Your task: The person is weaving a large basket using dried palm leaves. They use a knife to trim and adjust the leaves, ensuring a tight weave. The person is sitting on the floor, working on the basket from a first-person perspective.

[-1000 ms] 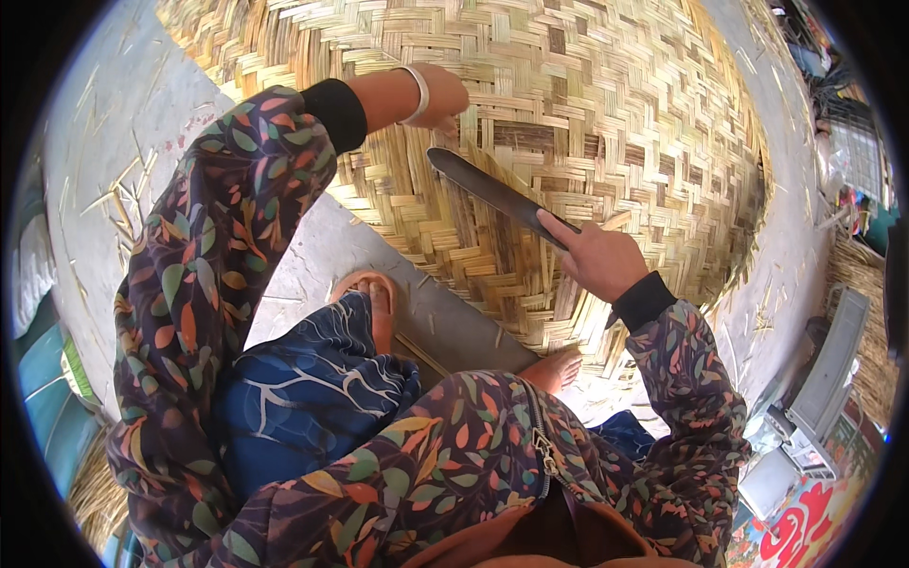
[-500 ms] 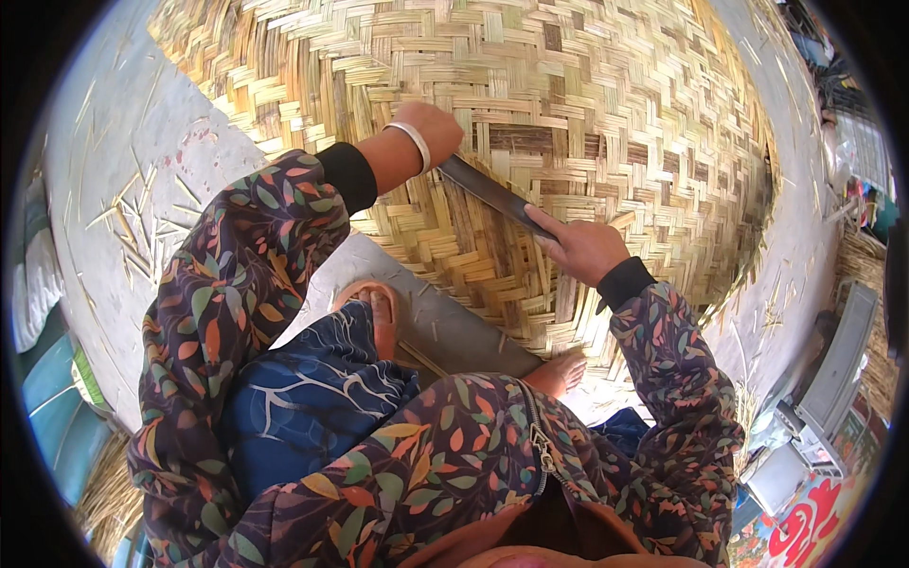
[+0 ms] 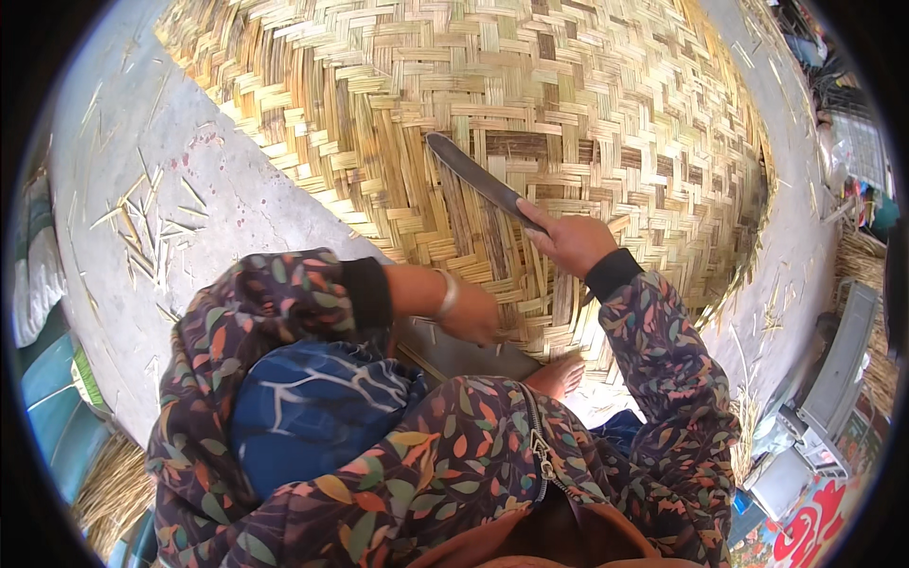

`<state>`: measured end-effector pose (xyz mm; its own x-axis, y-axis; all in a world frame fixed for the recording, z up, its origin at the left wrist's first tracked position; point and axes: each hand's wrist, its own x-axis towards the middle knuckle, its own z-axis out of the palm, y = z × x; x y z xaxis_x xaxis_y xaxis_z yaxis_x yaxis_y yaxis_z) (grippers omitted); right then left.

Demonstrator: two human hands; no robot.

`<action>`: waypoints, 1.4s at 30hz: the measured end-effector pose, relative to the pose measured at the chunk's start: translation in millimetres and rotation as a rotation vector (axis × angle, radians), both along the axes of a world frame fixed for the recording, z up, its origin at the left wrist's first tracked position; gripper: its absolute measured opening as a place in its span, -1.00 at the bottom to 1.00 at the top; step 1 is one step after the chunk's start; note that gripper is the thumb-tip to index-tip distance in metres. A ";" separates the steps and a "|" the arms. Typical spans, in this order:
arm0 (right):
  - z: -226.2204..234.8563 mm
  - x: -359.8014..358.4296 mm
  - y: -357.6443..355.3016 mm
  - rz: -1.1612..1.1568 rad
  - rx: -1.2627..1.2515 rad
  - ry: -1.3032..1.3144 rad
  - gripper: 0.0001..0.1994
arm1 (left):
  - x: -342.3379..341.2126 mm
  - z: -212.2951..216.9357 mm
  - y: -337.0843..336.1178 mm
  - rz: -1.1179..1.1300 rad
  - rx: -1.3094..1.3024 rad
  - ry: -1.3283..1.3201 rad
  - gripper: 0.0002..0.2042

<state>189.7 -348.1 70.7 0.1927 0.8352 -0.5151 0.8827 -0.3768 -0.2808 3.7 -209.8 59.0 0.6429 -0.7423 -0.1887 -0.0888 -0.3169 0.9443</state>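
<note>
Woven basket [image 3: 587, 123], knife [image 3: 478, 178] in right hand [image 3: 571, 241]

1. The large woven basket [image 3: 568, 123] is made of flat split bamboo strips, pale straw to tan, dry and matt, with a rough ribbed weave.
2. The knife [image 3: 478, 178] has a dark metal blade, dull grey with a faint sheen along its flat.
3. The floor [image 3: 189, 199] on the left looks like grey concrete, matt and slightly gritty, with thin bamboo slivers [image 3: 142, 227] scattered on it.
4. The sleeves [image 3: 275, 303] are soft printed cloth, matt, with black knit cuffs.
5. The bangle [image 3: 447, 293] on the near left wrist looks smooth, pale and slightly glossy.
</note>
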 end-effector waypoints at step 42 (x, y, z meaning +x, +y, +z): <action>15.9 21.7 4.7 0.127 -0.166 0.063 -0.46 | 62.5 -24.3 144.8 0.466 1.012 -0.121 -0.83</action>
<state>211.4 -343.5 86.6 0.0541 0.7533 -0.6555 0.9089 -0.3090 -0.2801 66.2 -65.0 34.8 0.8730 0.0356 -0.4865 0.1652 -0.9600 0.2262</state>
